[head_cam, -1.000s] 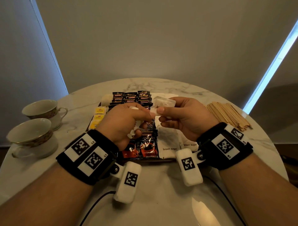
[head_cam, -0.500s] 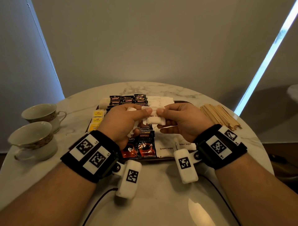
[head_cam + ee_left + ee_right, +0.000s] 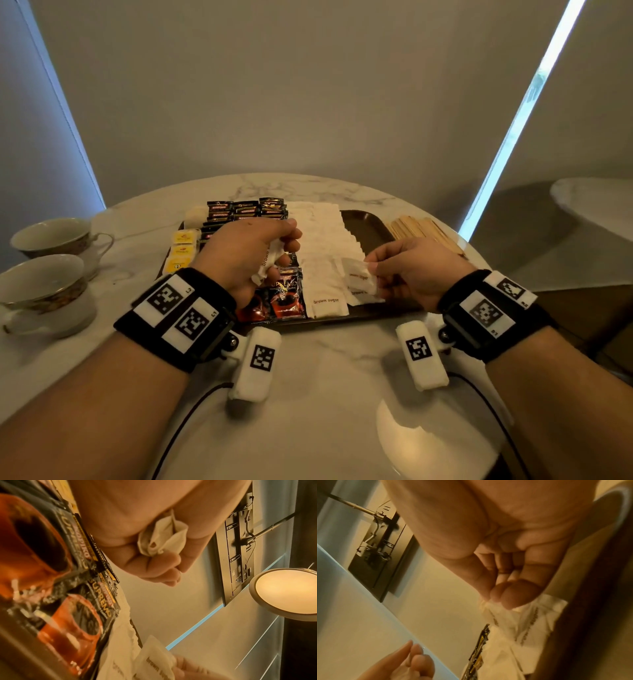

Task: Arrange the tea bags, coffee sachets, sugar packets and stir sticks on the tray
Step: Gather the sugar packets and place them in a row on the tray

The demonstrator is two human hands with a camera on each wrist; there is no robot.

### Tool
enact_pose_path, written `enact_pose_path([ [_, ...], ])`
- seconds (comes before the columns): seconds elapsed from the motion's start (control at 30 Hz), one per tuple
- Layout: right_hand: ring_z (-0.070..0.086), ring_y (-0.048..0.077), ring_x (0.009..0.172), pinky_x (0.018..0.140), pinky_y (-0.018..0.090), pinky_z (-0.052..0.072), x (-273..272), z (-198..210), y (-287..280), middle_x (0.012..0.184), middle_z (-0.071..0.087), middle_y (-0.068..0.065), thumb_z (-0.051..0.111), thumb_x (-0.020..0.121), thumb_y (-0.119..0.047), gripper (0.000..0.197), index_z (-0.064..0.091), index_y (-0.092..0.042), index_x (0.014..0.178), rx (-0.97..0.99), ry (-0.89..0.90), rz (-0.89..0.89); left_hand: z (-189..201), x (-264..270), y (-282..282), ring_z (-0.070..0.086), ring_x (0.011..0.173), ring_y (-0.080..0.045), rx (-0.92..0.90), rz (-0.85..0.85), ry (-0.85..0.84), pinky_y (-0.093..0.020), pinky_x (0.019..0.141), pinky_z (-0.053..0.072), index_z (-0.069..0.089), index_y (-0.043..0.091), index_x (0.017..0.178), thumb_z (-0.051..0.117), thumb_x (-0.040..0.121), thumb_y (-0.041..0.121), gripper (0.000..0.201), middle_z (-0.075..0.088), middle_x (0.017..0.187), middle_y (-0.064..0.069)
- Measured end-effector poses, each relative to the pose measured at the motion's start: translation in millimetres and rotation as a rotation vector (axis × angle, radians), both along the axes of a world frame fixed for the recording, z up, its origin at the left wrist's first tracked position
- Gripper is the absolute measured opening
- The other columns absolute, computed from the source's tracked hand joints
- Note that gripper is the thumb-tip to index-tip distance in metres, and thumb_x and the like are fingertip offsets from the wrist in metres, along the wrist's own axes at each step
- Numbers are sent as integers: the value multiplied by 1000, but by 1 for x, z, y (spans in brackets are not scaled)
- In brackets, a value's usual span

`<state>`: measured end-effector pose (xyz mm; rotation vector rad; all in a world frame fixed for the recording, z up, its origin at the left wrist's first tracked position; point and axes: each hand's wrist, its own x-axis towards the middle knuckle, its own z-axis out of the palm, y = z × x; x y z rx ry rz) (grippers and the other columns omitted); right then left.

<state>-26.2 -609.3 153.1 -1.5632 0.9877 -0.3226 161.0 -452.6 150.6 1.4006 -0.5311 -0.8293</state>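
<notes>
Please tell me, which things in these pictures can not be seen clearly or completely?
- Sugar packets in the left hand: how many, unclear; curled fingers cover them in head and left wrist views.
- Coffee sachets: partly hidden behind the left hand, head view.
- Stir sticks: too small to count.
- Packet pinched by the right hand: print blurred in right wrist view.

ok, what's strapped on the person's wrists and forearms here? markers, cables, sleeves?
No sleeves; both forearms are bare. The left hand and right hand each have a wide black wrist strap carrying two white plates with black square fiducial tags. A white camera pod with its own tag hangs under each wrist, and a thin black cable trails back from each pod.
</notes>
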Motion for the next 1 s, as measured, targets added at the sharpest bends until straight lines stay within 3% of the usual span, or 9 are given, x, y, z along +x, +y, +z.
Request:
enact_pose_path([
  [0.13, 67, 23, 85, 68, 32, 59, -6, -5, -3, 109, 73, 19, 63, 94, 1, 16, 73, -6, 104, 49, 82, -28, 0, -1, 1, 55, 55, -9, -2, 0, 14, -18, 38, 38, 72, 10, 91, 68, 98, 28, 20, 68, 73, -1],
  [0.23, 69, 23, 86, 67, 32, 58, -8, -5, -3, 110, 74, 20, 61, 96, 0, 15, 72, -6, 105, 127, -3, -13, 1, 0, 1, 54, 55, -9, -7, -3, 24, -18, 38, 37, 72, 10, 92, 68, 98, 27, 19, 68, 73, -1],
  [0.33, 72, 29, 99, 72, 36, 60, -9, -2, -3, 112, 75, 19, 55, 98, 1, 16, 69, -7, 104, 209, -96, 22, 1, 1, 2, 54, 55, -9, -13, 1, 25, -19, 38, 38, 72, 10, 92, 68, 98, 27, 18, 68, 74, -1],
  [0.47, 71, 29, 105, 76, 37, 60, -7, -4, -5, 113, 74, 18, 58, 98, 0, 15, 70, -7, 104, 128, 54, 17, 1, 3, 2, 54, 54, -9, -18, 1, 22, -19, 39, 37, 71, 10, 91, 68, 99, 26, 18, 67, 72, -1],
  [0.67, 68, 26, 94, 89, 39, 61, 0, -6, -8, 105, 74, 16, 67, 94, -3, 11, 74, -9, 100, -41, 228, -42, 1, 4, 2, 53, 53, -9, -22, -6, 18, -18, 39, 36, 70, 10, 91, 66, 99, 25, 17, 66, 69, 1],
  [0.83, 65, 20, 82, 77, 32, 60, 0, -6, -8, 103, 75, 15, 67, 93, 0, 13, 75, -8, 99, -76, 292, -1, 1, 7, 2, 54, 55, -9, -26, 11, 10, -19, 39, 37, 71, 11, 93, 68, 98, 26, 17, 67, 73, 0],
  [1.0, 64, 20, 86, 73, 29, 58, 1, -3, -6, 105, 74, 14, 67, 94, -1, 13, 76, -9, 98, -64, 306, -5, 1, 8, 1, 54, 55, -9, -23, 12, 14, -19, 39, 37, 71, 10, 95, 68, 98, 26, 16, 67, 74, -1],
])
